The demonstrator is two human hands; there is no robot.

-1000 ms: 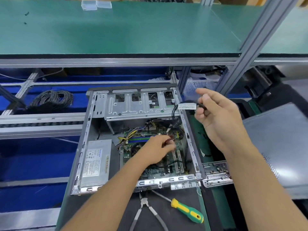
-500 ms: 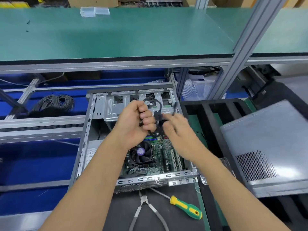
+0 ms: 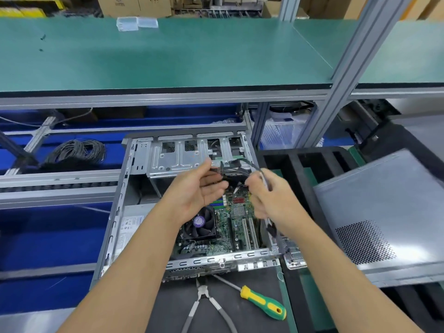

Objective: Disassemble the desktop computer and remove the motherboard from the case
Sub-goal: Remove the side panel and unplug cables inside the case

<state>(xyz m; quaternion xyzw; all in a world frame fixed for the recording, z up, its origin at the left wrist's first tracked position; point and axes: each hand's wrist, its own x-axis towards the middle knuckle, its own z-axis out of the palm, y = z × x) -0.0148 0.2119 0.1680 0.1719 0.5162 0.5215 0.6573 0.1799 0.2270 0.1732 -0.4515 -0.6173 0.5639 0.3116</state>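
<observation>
Both hands above open case [image 3: 115, 212]: left hand [image 3: 197, 191] spread, fingers relaxed; right hand [image 3: 266, 200] pinching black cable [image 3: 240, 162] over motherboard [image 3: 235, 222].

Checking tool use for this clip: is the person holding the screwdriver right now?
No: the screwdriver lies on the mat in front of the case, beside the pliers, while both hands are up at the black cables.

— What sort of place is this?
— A factory assembly line: green-matted surface [image 3: 168, 51], aluminium frame post [image 3: 346, 68], stacked cartons [image 3: 134, 6], blue bins [image 3: 48, 236], coiled cable [image 3: 77, 150].
</observation>
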